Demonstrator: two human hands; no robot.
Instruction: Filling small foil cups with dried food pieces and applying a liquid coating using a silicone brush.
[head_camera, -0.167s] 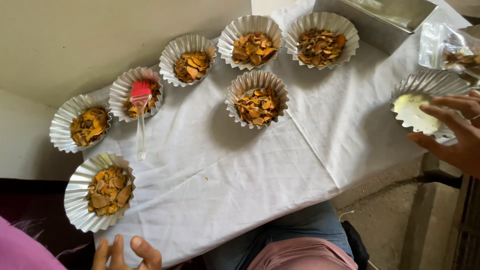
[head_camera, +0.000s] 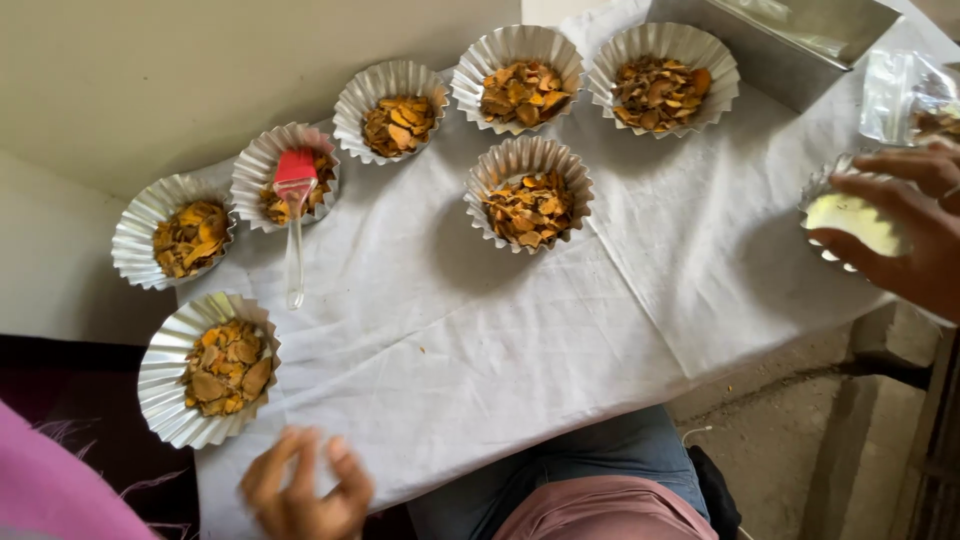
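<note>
Nearest to me, my left hand (head_camera: 300, 490) rested at the near edge of the white cloth (head_camera: 450, 340), fingers loosely spread and holding nothing. Just beyond it sat a fluted foil cup (head_camera: 165, 385) filled with dried orange-brown chips.

Out to the right, my right hand (head_camera: 905, 235) was curled over another foil cup with pale yellow filling (head_camera: 850, 215), fingers bent around its rim; I could not tell whether they had actually closed on it or only cupped it. To handle that cup well, I judged it best to support the thin wall from both sides and keep it level, since the foil would crumple easily and the cup sat near the cloth's edge.

Farther off, one chip-filled cup (head_camera: 530, 195) stood alone mid-cloth, and five more curved along the back. A brush with a red head and clear handle (head_camera: 295, 215) lay propped on the second cup (head_camera: 285, 175) of that row.

At the far right lay a clear plastic bag (head_camera: 905, 100) of more chips, beside a grey metal tin (head_camera: 800, 40).
</note>
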